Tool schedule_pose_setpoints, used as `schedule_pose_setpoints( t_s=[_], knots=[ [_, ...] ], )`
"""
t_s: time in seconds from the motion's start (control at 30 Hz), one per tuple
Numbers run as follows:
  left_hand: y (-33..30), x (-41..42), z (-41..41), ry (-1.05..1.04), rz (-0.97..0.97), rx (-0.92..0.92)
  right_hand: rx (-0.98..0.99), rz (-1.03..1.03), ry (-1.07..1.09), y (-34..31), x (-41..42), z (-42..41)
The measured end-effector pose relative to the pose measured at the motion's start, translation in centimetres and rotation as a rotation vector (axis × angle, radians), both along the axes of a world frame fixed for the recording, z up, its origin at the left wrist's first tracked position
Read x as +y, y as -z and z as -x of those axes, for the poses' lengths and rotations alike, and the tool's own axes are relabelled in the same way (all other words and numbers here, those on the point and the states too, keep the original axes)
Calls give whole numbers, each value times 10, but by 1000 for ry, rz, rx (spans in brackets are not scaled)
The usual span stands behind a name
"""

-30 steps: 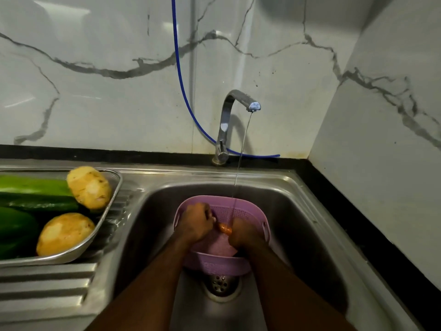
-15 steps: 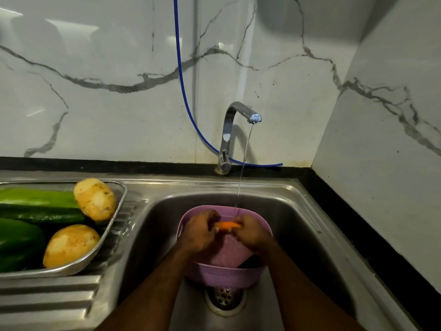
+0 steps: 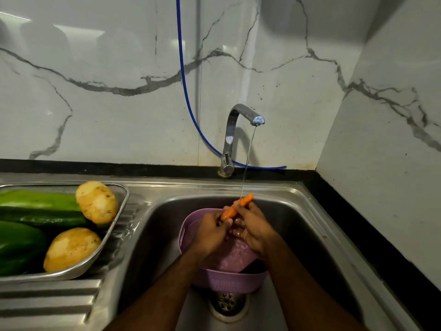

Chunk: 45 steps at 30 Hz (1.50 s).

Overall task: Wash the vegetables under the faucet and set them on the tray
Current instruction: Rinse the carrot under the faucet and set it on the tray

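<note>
An orange carrot [image 3: 236, 207] is held slanted under the thin stream from the chrome faucet [image 3: 235, 137]. My left hand [image 3: 211, 232] grips its lower end and my right hand [image 3: 254, 226] wraps its middle; the tip points up and right. Both hands hover over a purple plastic colander [image 3: 229, 280] standing in the steel sink [image 3: 307, 225]. On the drainboard at the left a metal tray [image 3: 112, 232] holds two peeled potatoes [image 3: 96, 201], [image 3: 71, 248], a cucumber [image 3: 40, 207] and another dark green vegetable [image 3: 19, 247].
A blue hose [image 3: 185, 87] runs down the marble wall and behind the faucet base. The sink drain [image 3: 226, 304] lies just in front of the colander. A black counter strip [image 3: 372, 225] borders the sink on the right, below the side wall.
Both hands have lifted the carrot from inside the colander up to the water stream, and its tip now sticks out above the hands. The camera view has tilted slightly down.
</note>
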<state>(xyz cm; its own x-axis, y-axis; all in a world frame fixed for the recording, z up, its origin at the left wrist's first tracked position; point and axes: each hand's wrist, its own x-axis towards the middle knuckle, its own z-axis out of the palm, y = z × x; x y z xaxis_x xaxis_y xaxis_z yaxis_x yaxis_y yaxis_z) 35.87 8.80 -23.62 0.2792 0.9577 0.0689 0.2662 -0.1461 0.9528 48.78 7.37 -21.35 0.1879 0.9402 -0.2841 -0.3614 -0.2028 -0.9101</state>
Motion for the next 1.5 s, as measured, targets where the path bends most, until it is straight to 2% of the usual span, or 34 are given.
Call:
schedule_pose_setpoints(
  t_s=[0.1, 0.2, 0.37, 0.53, 0.6, 0.73, 0.8, 0.9, 1.0, 1.07, 1.17, 1.27, 1.43, 1.5],
  knots=[
    [2, 1, -1, -1, -30, 18, 22, -17, -113, -1, -5, 5],
    [-1, -4, -4, -8, -103, 59, 77, -35, -133, -1, -4, 15],
    [-2, -1, -5, -96, -97, 31, 2, 26, 102, -1, 5, 37],
    [-2, -4, -10, -18, -85, 43, -98, 123, 139, -17, 1, 34],
    [-11, -8, -12, 21, -24, -5, -29, 123, 159, -19, 0, 28],
    [-22, -13, -13, 95, 346, -211, 160, -46, 26, -19, -3, 19],
    [-22, -11, -11, 111, 446, -295, 235, -113, -42, -20, -3, 14],
    [-24, -11, -9, 146, 463, -323, 252, -150, -67, -22, -6, 10],
    [-24, -13, -10, 147, 430, -246, 97, -82, -10, -20, -5, 15],
    [-22, -13, -13, 145, 361, -162, 7, -28, 103, -16, -1, 21],
    [-26, -19, -14, 144, 281, -125, -8, 2, 197, -19, 5, 24],
    [-30, -22, -14, 171, 300, -123, 4, 30, 244, -27, 6, 26],
    [-31, -15, -3, 142, 550, -365, -28, -66, 192, -26, 3, 18],
    [-31, -15, 2, 152, 564, -385, -21, -71, 168, -26, 2, 16]
  ],
)
